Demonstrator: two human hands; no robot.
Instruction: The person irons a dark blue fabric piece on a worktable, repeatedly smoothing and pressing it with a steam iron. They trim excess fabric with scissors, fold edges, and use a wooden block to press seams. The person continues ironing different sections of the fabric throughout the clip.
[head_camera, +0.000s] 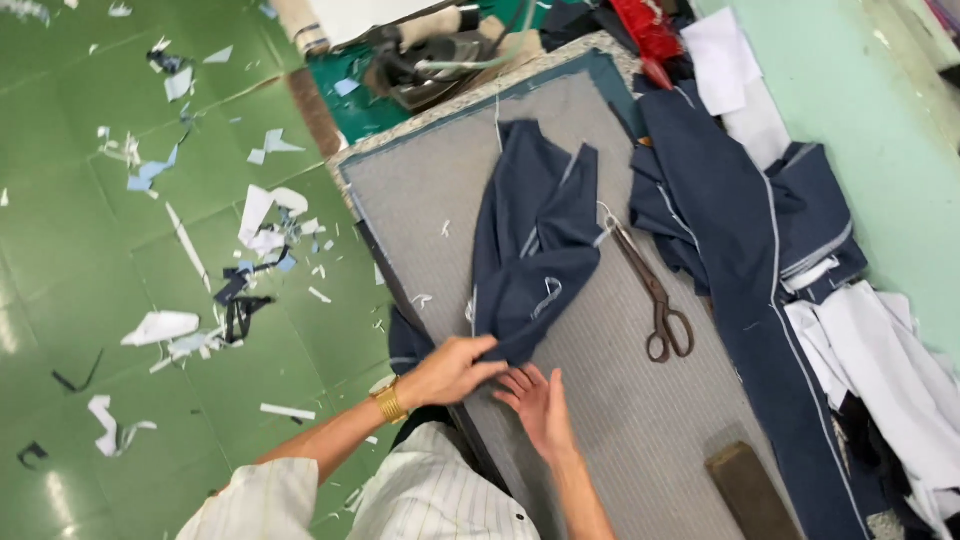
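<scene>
Your left hand (452, 370) sat at lower centre of the frame, fingers curled shut on the near corner of the navy fabric piece (535, 240), thumb on top; a gold wristband (389, 403) showed on that wrist. Your right hand (537, 402) lay just beside it, palm down, fingers straight and spread, flat on the grey padded table (620, 420); fingertips touched the fabric's lower edge, holding nothing.

The navy fabric piece lay crumpled at mid-frame on the table. Long axis ran from your hands at lower centre up toward upper centre, tilted slightly right; narrow upper end pointed at the iron (420, 60) at the top of the frame. Pale piping ran along its folds.

Scissors (650, 295) lay right of the fabric, near it, whether touching could not be told; handles toward lower right, blades toward upper left. A larger navy garment (740, 250) draped over the table's right side, white cloth (880, 370) piled at its right edge. A dark wooden block (750, 490) sat at lower right. White and navy scraps (255, 225) littered the green floor (70, 250) on the left.
</scene>
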